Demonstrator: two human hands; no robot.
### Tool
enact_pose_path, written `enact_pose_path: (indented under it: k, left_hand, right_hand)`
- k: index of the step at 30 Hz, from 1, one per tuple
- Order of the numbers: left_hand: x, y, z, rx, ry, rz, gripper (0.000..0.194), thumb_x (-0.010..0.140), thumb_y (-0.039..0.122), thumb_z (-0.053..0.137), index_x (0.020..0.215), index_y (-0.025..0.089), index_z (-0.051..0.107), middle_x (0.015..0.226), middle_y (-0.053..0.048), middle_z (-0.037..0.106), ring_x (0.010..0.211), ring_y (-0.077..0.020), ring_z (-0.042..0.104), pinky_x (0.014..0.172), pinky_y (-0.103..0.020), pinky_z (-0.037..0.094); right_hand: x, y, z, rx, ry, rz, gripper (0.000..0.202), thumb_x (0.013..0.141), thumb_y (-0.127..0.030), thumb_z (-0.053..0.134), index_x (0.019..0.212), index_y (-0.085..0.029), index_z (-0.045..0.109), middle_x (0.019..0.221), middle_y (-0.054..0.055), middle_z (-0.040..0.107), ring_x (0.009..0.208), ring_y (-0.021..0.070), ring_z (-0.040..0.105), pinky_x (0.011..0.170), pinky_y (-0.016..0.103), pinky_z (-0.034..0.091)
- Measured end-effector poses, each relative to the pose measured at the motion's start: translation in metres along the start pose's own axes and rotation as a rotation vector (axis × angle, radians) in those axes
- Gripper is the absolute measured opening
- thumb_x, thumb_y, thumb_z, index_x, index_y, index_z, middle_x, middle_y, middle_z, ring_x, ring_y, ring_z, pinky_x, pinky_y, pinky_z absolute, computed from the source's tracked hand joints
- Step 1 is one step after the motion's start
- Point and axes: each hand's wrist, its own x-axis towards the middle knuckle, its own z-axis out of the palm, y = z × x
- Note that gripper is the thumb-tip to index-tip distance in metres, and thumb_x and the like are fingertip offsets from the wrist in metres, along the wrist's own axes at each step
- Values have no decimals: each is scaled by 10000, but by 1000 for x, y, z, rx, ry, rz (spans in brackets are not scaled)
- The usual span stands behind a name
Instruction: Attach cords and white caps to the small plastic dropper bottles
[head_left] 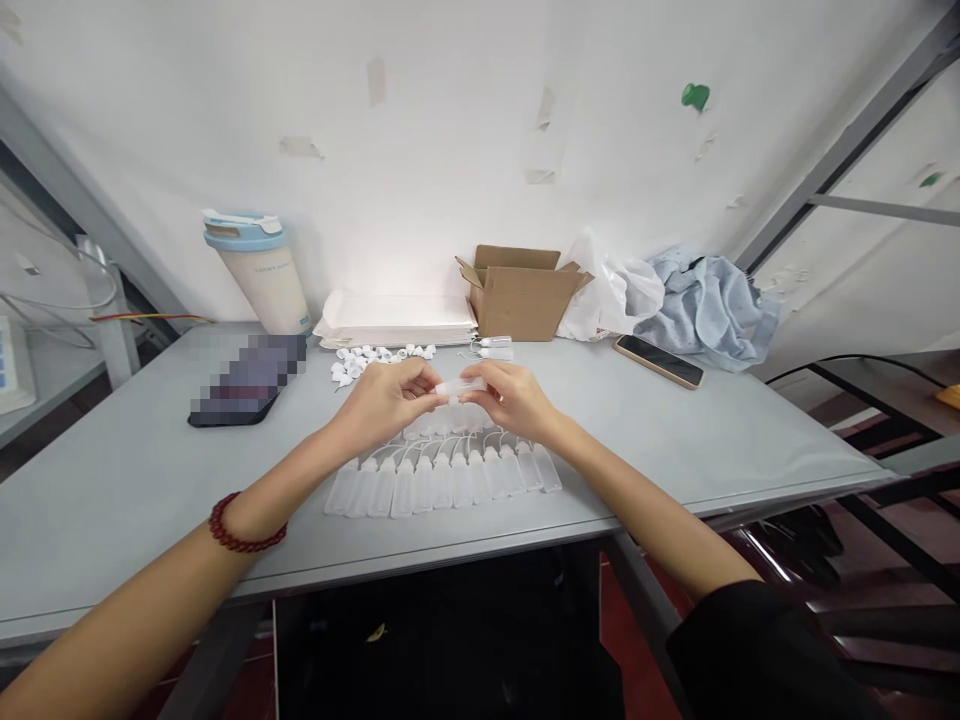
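Between my hands a small translucent bottle lies nearly level above the table. My left hand pinches its left, narrower end with thumb and fingers. The other end is gripped by my right hand. Below them a row of several translucent bottles with white tops and thin cords lies on the grey table. A second group of bottles sits behind that row, partly hidden by my hands. Small white caps are heaped behind my left hand.
Behind stand white trays, an open cardboard box, a plastic bag and blue cloth. A phone lies right; a tumbler and a dark pixelated object are left. Two bottles lie before the box.
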Motion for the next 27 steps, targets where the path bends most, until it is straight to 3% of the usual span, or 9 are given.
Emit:
enact_pose_path:
  k: [5,9,17,24,27]
  left_hand:
    - [-1,0,3,11,80,34,190,764,378,673,757,192,635,751,-14,702,656,-155,636,629,-276,539]
    - [0,3,1,-54,56,-12,205,774,389,675,787,185,658,755,-18,705,652,-154,647,648,-281,549]
    - [4,5,-2,-268,-11,-193,240,787,398,687,823,161,681,686,-39,714,631,-176,681,669,-313,577]
    - [-1,3,5,-155,148,-43,195,744,365,724,813,184,702,845,-39,727,789,-190,677,772,-327,569]
    - [-1,4,5,-151,163,-20,196,748,368,727,812,184,703,871,-39,721,824,-193,672,778,-314,565]
  right_hand:
    - [1,-2,-1,53,-43,105,196,898,-336,599,974,-156,604,802,51,677,577,121,552,556,239,423]
    - [2,-4,-2,96,-36,161,189,888,-343,608,944,-163,612,785,36,678,553,109,534,564,235,431]
    - [-1,-1,6,-33,84,24,205,926,-367,549,981,-172,581,852,76,685,646,149,588,615,264,459]
    - [-2,-3,6,-49,80,56,229,922,-401,552,987,-182,570,852,64,675,617,140,582,603,261,455]
    - [-1,-3,6,-40,91,72,244,919,-420,551,975,-183,568,828,53,672,589,132,571,591,255,455]
